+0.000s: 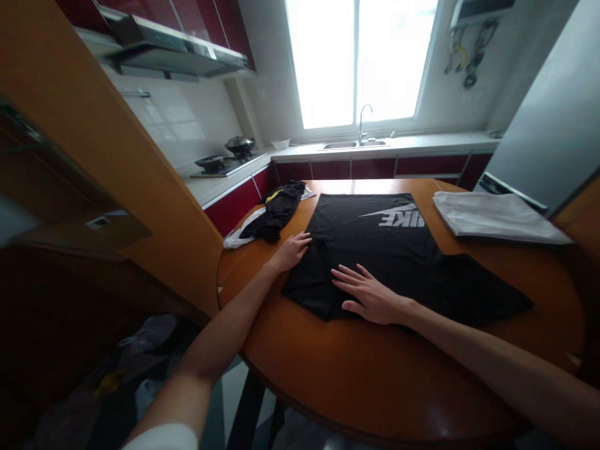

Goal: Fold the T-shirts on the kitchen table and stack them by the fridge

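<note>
Black shirt (370, 250) lay spread mostly flat on the brown wooden surface (375, 375), between a heap of dark and white clothes (284, 212) on the left and a folded white cloth (497, 212) on the right. Shirt, left to right: creased near-left corner, plain dark middle, pale swoosh and block letters toward the far right, then a flap tapering to a point at near right.

My left hand (288, 252): arm slanted up from lower left, white sleeve (164, 437) at the bottom of the view; palm down at the shirt's left edge, fingers nearly straight, close together, laid on the fabric without a pinch.

My right hand (368, 297): forearm ran in from lower right; palm down over the shirt's near middle, fingers stretched and fanned wide, pointing left, thumb well apart.
</note>
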Action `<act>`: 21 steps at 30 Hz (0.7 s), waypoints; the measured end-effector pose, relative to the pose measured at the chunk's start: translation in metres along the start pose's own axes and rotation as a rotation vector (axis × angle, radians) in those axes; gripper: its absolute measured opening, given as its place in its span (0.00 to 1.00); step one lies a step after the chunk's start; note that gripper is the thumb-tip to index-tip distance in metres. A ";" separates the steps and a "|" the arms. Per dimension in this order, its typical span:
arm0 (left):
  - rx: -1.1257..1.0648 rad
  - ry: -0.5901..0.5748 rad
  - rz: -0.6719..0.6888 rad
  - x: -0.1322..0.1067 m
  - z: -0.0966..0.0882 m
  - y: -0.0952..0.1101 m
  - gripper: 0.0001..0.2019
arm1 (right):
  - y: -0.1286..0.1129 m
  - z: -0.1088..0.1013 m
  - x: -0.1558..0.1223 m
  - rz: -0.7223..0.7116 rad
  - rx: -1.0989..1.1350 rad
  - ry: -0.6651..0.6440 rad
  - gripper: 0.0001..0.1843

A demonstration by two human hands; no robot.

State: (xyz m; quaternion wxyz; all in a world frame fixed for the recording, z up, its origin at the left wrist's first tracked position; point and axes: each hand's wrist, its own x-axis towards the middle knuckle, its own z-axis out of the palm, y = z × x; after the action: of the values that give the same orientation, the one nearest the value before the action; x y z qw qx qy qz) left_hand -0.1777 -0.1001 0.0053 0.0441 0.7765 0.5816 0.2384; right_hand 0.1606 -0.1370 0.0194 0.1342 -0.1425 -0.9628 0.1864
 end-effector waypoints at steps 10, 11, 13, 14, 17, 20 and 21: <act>-0.038 -0.172 0.075 0.004 0.018 0.029 0.25 | 0.001 0.001 0.000 -0.009 0.015 -0.021 0.30; -0.051 -0.146 0.076 0.004 0.017 0.027 0.25 | 0.001 0.002 0.000 -0.007 0.016 -0.015 0.30; -0.064 -0.061 0.050 0.006 0.014 0.019 0.24 | 0.002 0.002 0.000 -0.006 0.013 -0.002 0.30; -0.060 -0.011 0.020 0.006 0.011 0.014 0.24 | 0.002 0.001 0.000 -0.004 0.010 0.005 0.30; -0.033 0.074 -0.093 0.007 0.005 -0.004 0.23 | 0.002 0.001 0.000 0.022 -0.013 0.022 0.29; -0.016 0.050 -0.180 0.005 0.003 -0.017 0.21 | 0.003 0.002 0.000 0.064 -0.037 0.031 0.29; -0.014 0.046 -0.196 0.004 0.004 -0.020 0.21 | 0.003 0.002 0.000 0.072 -0.039 0.036 0.29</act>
State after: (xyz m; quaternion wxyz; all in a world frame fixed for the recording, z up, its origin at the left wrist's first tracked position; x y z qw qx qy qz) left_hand -0.1927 -0.0897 -0.0035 0.0594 0.7098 0.6540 0.2546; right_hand 0.1600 -0.1351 0.0163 0.1416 -0.1832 -0.9579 0.1698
